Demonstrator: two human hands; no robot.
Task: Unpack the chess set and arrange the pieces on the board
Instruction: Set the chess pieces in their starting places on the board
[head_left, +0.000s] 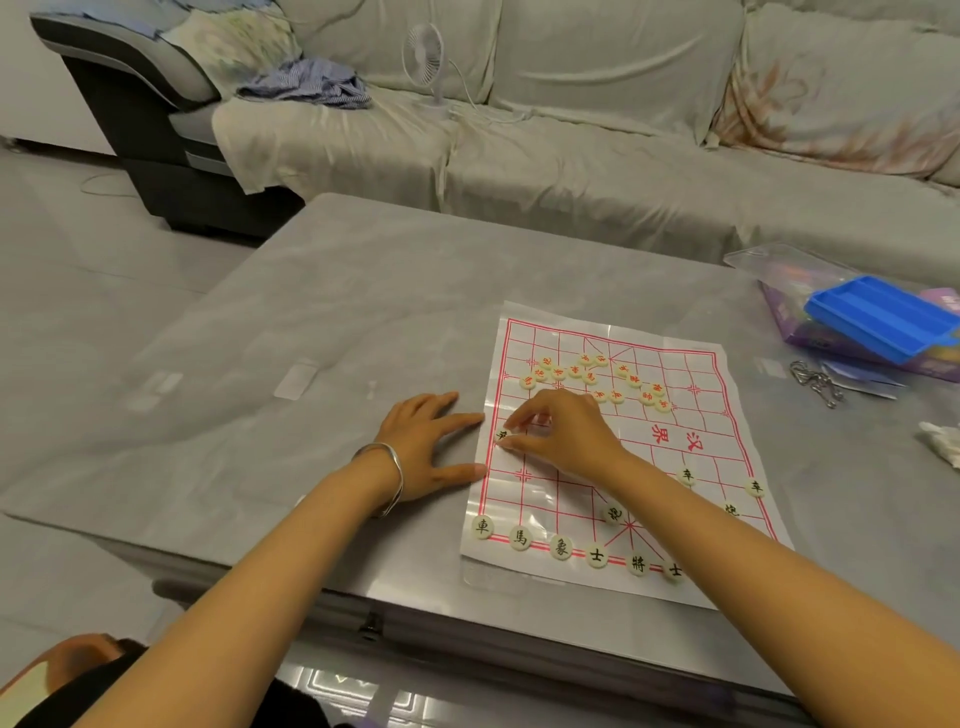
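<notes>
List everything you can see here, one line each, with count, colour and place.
table: one, grey, before the sofa
board: one, white with red grid, on the table
red-lettered pieces: about fifteen, cream, bunched at board's far side
black-lettered pieces: eleven visible, cream, six along near edge, others scattered
tray: one, blue, table's right, on a purple box
metal puzzle: one, silver, right of board
fan: one, white, on sofa
striped cloth: one, blue, on sofa
left hand: flat on table beside board, silver bracelet
right hand: pinches one black-lettered piece at board's left edge
</notes>
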